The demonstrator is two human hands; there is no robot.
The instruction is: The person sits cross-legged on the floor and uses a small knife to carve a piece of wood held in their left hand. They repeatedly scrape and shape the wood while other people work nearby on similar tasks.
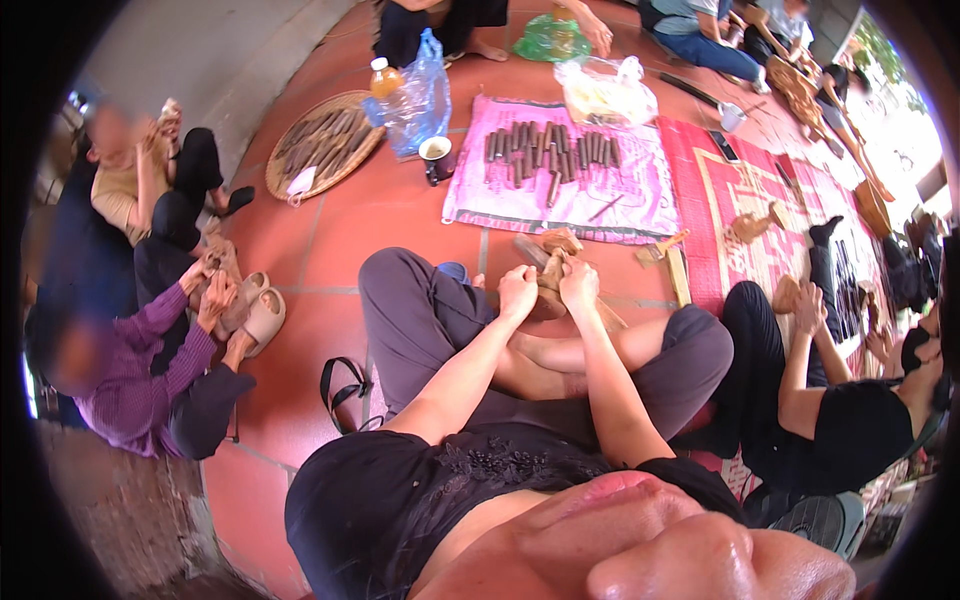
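Between my crossed legs and the pink sheet stands a light-brown carved wooden piece, with a knobby top and a wider lower part. My left hand is closed against its left side. On the other side my right hand grips it near the upper part, with fingers bent. The exact finger contact is too small to make out, and a darker flat piece partly shows behind the carving. Just beyond lies the pink printed sheet, with rows of short dark-brown sticks on it.
A woven tray of brown sticks, a dark mug, a blue plastic bag and a white bag lie ahead. Right of my knees are a brush-like tool and a red mat. People sit close on both sides.
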